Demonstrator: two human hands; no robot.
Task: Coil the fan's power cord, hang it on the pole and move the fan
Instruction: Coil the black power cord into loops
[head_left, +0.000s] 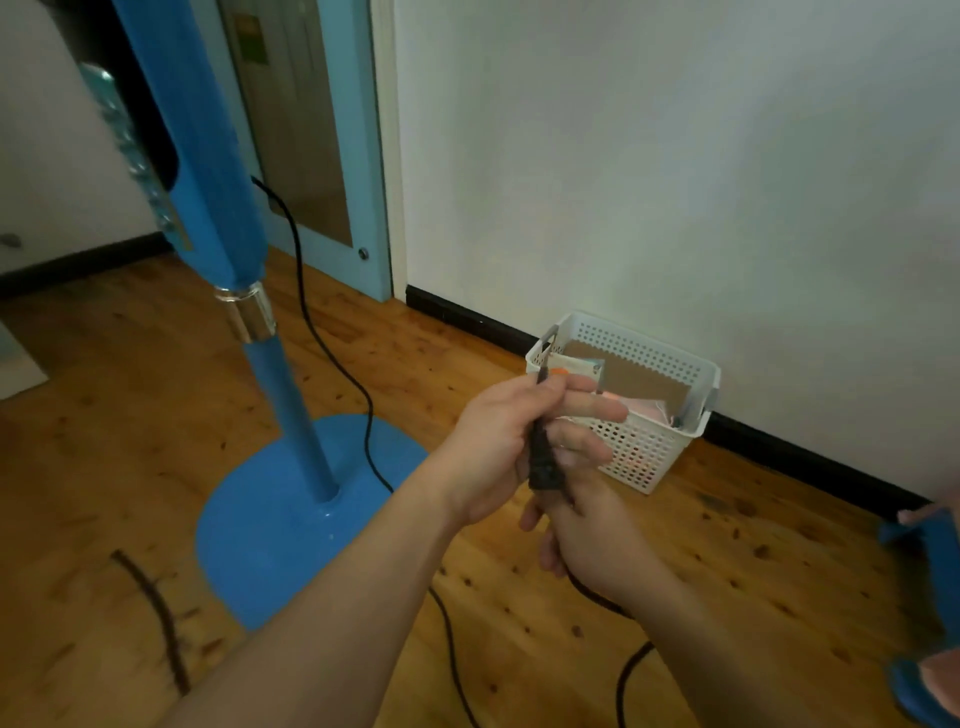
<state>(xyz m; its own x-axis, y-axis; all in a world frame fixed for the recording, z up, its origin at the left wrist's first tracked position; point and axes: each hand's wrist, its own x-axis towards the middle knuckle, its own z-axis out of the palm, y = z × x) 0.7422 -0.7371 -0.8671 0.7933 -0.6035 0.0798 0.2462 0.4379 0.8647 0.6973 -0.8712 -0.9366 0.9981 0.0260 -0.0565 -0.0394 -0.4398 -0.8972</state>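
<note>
Two bare hands meet in the middle of the view, both closed around a black power cord (540, 457). The left hand (498, 447) grips a short bunched length of it, thumb and fingers wrapped around. The right hand (592, 540) sits just below, touching the left, fingers curled on the same cord; how many loops are gathered is hard to tell through the blur. From the right hand the cord drops to the wooden floor (130, 441), then runs left across the round blue base (291, 519) and climbs to the back of the fan's blue pole (208, 171), above a shiny metal collar (248, 312). The fan stands to the left of the hands. Behind the hands, against the white wall (675, 156), sits a white perforated basket (644, 405) holding cardboard and cloth. A pale blue door (358, 156) stands beyond the pole.
</note>
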